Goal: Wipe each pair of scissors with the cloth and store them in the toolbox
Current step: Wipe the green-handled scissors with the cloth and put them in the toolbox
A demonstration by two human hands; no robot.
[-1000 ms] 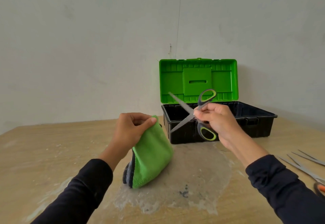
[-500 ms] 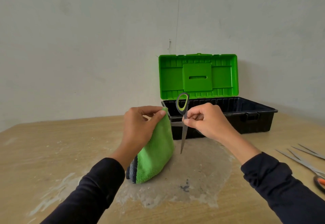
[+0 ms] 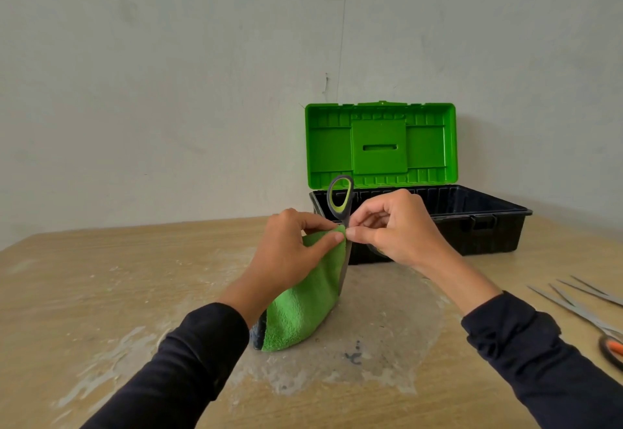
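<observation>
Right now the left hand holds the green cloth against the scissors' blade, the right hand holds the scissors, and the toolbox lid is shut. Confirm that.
Not quite: the toolbox lid is open, standing upright behind the black base, as the head view shows. The rest holds: the left hand holds the green cloth against the blade of the scissors, and the right hand holds the scissors.

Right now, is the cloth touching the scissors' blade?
Touching. The head view shows the left hand pressing the green cloth against the blade of the scissors, with no gap visible.
</observation>
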